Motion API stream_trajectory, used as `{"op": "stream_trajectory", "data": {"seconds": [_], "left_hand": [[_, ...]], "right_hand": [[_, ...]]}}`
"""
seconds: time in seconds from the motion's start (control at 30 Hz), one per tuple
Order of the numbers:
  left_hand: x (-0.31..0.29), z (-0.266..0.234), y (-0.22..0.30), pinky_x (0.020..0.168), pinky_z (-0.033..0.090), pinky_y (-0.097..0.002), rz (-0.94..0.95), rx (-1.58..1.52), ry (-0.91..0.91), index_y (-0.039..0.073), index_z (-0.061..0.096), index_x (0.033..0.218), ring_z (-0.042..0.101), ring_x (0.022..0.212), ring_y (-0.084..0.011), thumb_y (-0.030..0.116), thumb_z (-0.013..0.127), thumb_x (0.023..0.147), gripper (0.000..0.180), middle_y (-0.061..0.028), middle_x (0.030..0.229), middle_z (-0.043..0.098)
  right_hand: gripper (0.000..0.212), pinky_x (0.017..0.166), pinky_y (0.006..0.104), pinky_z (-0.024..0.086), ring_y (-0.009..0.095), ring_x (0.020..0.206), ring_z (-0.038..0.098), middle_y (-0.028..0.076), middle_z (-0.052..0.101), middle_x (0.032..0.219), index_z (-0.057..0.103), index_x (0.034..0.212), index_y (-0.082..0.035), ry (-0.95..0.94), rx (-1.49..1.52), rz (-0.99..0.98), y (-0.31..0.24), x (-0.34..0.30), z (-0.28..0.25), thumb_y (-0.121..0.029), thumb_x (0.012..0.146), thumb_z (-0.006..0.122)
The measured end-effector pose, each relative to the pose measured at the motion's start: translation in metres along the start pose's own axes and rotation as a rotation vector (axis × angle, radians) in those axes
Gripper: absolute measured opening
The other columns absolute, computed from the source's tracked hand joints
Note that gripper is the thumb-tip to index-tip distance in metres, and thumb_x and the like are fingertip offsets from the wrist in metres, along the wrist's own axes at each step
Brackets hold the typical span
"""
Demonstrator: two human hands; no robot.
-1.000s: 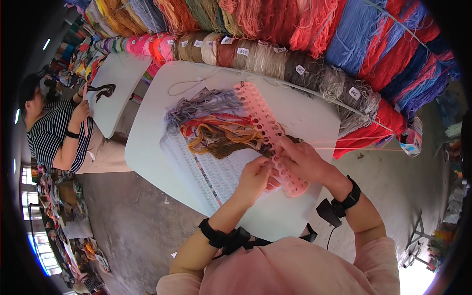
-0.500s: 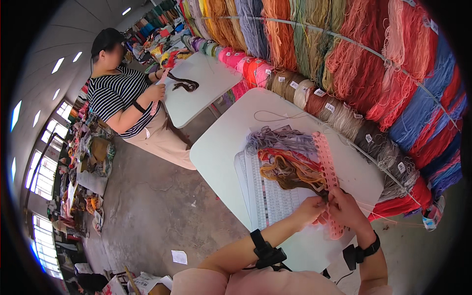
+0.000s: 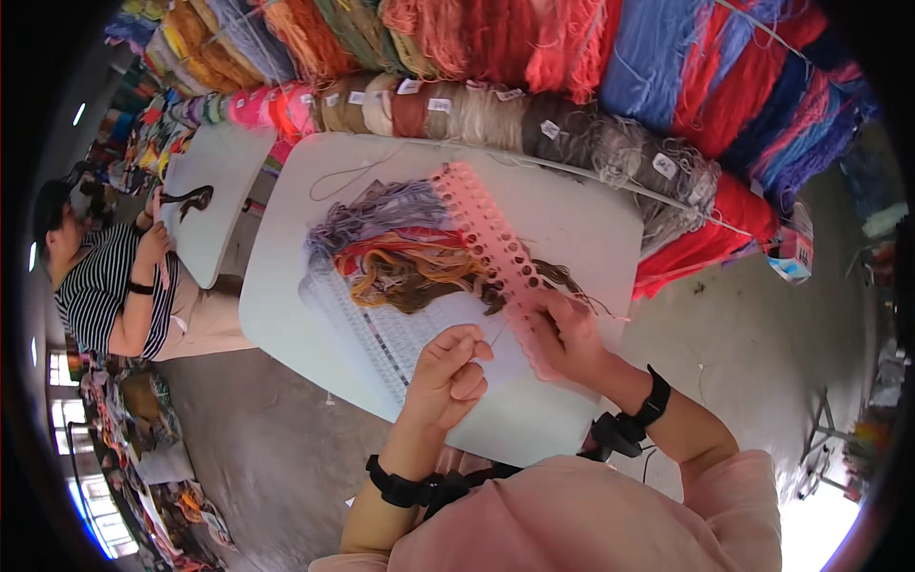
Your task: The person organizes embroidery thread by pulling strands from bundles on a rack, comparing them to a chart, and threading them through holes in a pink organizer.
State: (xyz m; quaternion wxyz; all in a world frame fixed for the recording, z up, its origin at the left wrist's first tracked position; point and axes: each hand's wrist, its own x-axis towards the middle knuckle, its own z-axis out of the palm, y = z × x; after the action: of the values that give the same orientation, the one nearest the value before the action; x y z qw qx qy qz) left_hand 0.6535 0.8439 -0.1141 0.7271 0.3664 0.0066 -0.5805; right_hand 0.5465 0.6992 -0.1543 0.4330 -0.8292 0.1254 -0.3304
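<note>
a pink strip (image 3: 485, 222) with holes slants over the table (image 3: 276, 257), its lower end gripped by the right hand (image 3: 567, 336), fingers closed. just beside it, the left hand (image 3: 446, 375) curls its fingers; i can't make out how tightly, or whether they pinch anything. grey, red, orange and brown threads (image 3: 396, 272) spread left of the strip, partly over a printed sheet (image 3: 374, 334).

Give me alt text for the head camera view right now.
A person's right hand touches a pink perforated strip lined with colourful yarn bundles over printed sheets on a white table; their left hand is curled beside it. A co-worker in stripes is at another table, left; yarn hanks hang beyond.
</note>
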Motion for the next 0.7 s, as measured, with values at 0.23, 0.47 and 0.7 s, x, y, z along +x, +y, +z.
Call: {"op": "stream_trajectory", "data": {"seconds": [0.23,0.47,0.7], "left_hand": [[0.018,0.02,-0.017,0.04,0.038,-0.0192,-0.09,0.921,0.019,0.003,0.049,0.1,0.051,0.047,-0.0123,0.016,0.046,0.08,0.024,-0.0063,0.068,0.054],[-0.121,-0.114,0.102,0.041,0.039,-0.0194,0.259,0.301,0.418,0.008,0.046,0.068,0.042,0.044,-0.0092,0.019,0.05,0.08,0.016,-0.001,0.053,0.041],[-0.188,-0.192,0.127,0.055,0.04,-0.0193,0.544,0.766,1.32,0.004,0.049,0.104,0.054,0.078,-0.0125,0.014,0.048,0.081,0.025,-0.0041,0.092,0.054]], "right_hand": [[0.026,0.058,0.0345,0.043,0.028,0.066,0.053,0.012,0.053,0.076,0.045,0.091,-0.003,-0.096,0.107,0.049,0.005,-0.012,-0.003,-0.001,0.066,0.051],[0.03,0.058,0.0364,0.041,0.025,0.068,0.05,0.006,0.051,0.08,0.045,0.087,-0.008,-0.175,-0.262,-0.013,-0.003,-0.009,0.007,-0.007,0.059,0.056],[0.036,0.059,0.0357,0.043,0.024,0.069,0.052,0.008,0.049,0.079,0.046,0.095,-0.004,-0.132,0.045,0.367,-0.013,-0.005,-0.01,-0.011,0.062,0.058]]}}
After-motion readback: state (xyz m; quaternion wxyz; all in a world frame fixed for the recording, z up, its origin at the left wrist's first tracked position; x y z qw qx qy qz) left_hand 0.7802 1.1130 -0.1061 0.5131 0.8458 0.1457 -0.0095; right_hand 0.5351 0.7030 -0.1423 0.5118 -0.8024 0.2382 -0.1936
